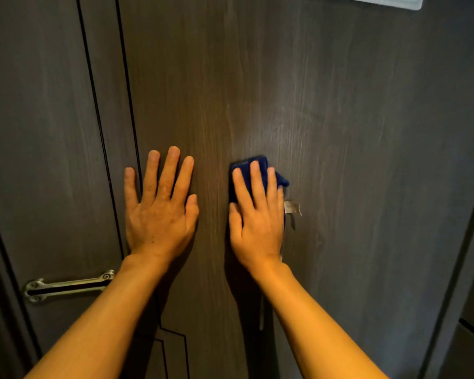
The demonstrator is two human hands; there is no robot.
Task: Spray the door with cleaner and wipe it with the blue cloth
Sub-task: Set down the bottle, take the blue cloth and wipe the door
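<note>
A dark wood-grain door (326, 119) fills the view. My right hand (257, 214) presses a folded blue cloth (263, 162) flat against the door near its middle; most of the cloth is hidden under the palm, and a small pale label sticks out at its right side. My left hand (159, 206) lies flat on the door to the left, fingers spread, holding nothing. Faint streaks show on the door's surface above and right of the cloth. No spray bottle is in view.
A metal door handle (69, 287) sits low on the left, beside my left forearm. Thin black grooves run down the door left of my left hand. A pale sign edge (381, 1) shows at the top right. The door's right edge (465, 242) runs down the right.
</note>
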